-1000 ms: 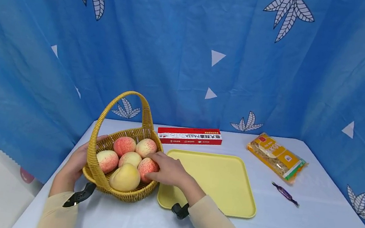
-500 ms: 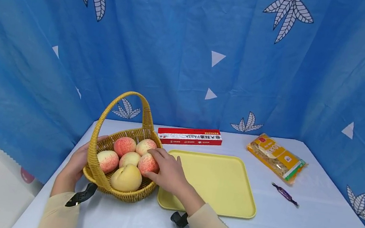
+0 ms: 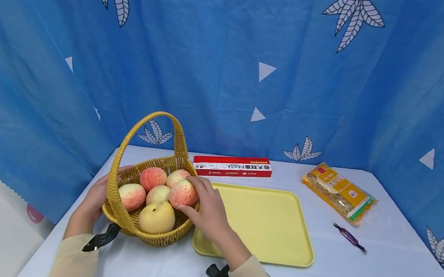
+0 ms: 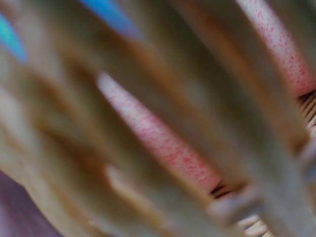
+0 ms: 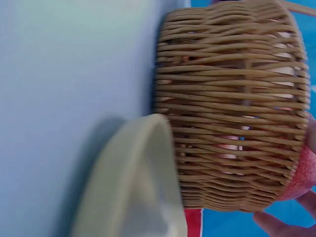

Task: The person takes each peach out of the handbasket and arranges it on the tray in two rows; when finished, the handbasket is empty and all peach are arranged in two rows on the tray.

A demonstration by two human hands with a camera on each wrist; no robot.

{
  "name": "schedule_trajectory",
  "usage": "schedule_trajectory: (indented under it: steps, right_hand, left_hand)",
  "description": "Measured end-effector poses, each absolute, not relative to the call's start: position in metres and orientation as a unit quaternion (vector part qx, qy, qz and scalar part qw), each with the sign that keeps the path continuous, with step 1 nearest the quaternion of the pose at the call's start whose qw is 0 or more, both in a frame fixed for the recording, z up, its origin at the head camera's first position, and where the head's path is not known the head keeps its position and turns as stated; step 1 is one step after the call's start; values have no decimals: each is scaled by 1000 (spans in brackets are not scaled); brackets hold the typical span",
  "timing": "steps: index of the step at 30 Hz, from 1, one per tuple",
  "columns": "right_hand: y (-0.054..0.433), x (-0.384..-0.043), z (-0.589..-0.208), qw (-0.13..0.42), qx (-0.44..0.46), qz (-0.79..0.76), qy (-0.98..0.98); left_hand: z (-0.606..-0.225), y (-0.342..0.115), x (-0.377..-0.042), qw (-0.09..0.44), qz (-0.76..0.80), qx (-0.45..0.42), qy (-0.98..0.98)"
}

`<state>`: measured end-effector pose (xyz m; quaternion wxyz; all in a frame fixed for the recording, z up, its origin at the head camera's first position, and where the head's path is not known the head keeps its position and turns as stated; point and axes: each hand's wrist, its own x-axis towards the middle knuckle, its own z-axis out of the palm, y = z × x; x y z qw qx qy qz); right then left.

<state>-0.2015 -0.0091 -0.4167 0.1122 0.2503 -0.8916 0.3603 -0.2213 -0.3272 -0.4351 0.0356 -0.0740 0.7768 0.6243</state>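
Note:
A yellow wicker basket (image 3: pixel 158 238) with a tall handle holds several pink-and-cream peaches and a plain yellow peach-shaped fruit (image 3: pixel 157 217). My right hand (image 3: pixel 212 210) reaches over the basket's right side and grips a red-speckled peach (image 3: pixel 183 194) between thumb and fingers. This peach sits higher than its neighbours. In the right wrist view the fingertips (image 5: pixel 281 226) and the gripped peach (image 5: pixel 302 173) show at the rim. My left hand (image 3: pixel 95 196) lies along the basket's left outer side, fingers extended and partly hidden by the handle. Blurred wicker (image 4: pixel 163 98) fills the left wrist view.
Right of the basket, close against it, lies a yellow tray (image 3: pixel 261 224). A red pasta box (image 3: pixel 232 166) stands behind. Toward the right are an orange pasta bag (image 3: pixel 338 192) and a purple wrapped candy (image 3: pixel 349 237). Blue curtains (image 3: pixel 232 64) bound the white table.
My right hand has lifted the speckled peach a little and drawn it slightly right. The yellow fruit beside it has rolled, its dimple now facing up. My left hand stays at the basket.

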Motion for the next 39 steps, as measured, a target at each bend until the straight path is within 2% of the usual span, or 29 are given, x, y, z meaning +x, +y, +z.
schedule_trajectory:
  steps: [6,14,27,39]
  right_hand:
    - [-2,-207,-409,104,238,480,-838]
    - [11,-215,-404,44,195,618,-760]
    - [33,-223,-413,22,118,654,-747]
    - [43,-237,-428,18,84,664,-743]
  left_hand:
    - [-438,-328,-222,25,626,-79,775]
    - [-436,-329,-222,28,634,-87,768]
    - [-436,-328,-221,32,635,-96,766]
    - [-437,-327,-222,30,637,-87,765]
